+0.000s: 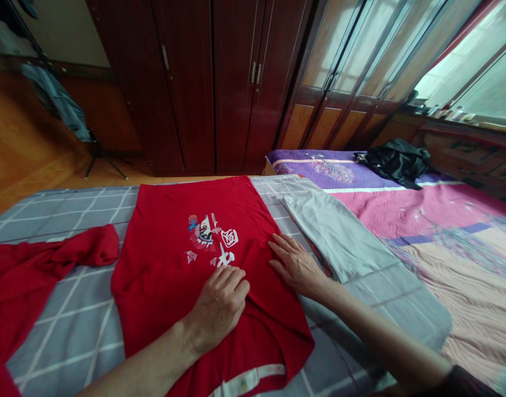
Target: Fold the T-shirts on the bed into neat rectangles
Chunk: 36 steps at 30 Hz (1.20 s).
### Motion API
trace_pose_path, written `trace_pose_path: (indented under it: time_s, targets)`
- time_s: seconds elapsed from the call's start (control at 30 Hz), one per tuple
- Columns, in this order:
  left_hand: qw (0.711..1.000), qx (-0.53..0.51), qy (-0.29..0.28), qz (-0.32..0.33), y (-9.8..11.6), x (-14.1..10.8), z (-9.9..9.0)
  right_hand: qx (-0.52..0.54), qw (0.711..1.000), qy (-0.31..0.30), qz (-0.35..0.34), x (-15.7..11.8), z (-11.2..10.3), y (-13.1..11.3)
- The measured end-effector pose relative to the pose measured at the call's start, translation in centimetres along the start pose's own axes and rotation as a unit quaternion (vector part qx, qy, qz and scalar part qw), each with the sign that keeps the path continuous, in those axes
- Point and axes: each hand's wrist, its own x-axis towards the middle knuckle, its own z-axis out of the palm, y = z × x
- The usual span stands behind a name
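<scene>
A red T-shirt (161, 264) lies spread on the grey checked bed, a white-and-blue print on its front and its pale neckband nearest me. My left hand (224, 295) is closed, with curled fingers on the shirt's middle just below the white lettering; the fingertips are partly hidden against the cloth. My right hand (296, 263) lies palm down with fingers stretched out along the shirt's right edge. Small creases run through the fabric between both hands. No sleeves show on the shirt.
Another red garment (49, 270) lies crumpled at the left. Folded pale grey cloth (339, 231) is to the right. Beyond it is a second bed (401, 220) with a black garment (397, 160). Dark red wardrobes (232, 82) and a tripod stand (99, 154) are behind.
</scene>
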Motion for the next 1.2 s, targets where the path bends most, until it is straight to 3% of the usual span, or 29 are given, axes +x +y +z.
trace_pose_path:
  time_s: [0.2, 0.37, 0.5, 0.7, 0.77, 1.0, 1.1, 1.2]
  targets:
    - [1.000, -0.017, 0.002, 0.001, -0.1, -0.2, 0.3, -0.018, 1.000, -0.016, 0.019, -0.9, 0.7, -0.1]
    - [0.999, -0.042, -0.011, 0.003, -0.1, -0.4, 0.4, -0.024, 0.998, -0.027, -0.055, -0.6, 0.5, -0.2]
    - [0.996, -0.073, -0.033, 0.040, 0.1, -0.3, -0.1, -0.025, 0.997, -0.021, -0.064, 1.2, 0.4, 0.1]
    - [0.991, -0.060, -0.077, 0.096, -0.1, 0.0, 0.3, 0.003, 0.997, -0.060, -0.044, 7.0, 1.3, 1.8]
    - [0.990, -0.039, -0.068, 0.116, -0.4, 0.0, 0.9, 0.001, 0.997, -0.072, -0.019, 9.6, 1.6, 2.6]
    - [0.984, 0.026, 0.054, 0.165, -1.5, 0.0, 3.9, -0.036, 0.997, -0.055, 0.049, 18.6, 3.0, 4.7]
    - [0.986, 0.026, 0.065, 0.151, -1.7, -0.2, 5.7, -0.044, 0.996, -0.038, 0.068, 22.0, 3.7, 5.3]
    - [0.990, 0.003, 0.037, 0.133, -2.0, -0.5, 7.4, -0.049, 0.995, -0.026, 0.080, 25.0, 4.1, 5.7]
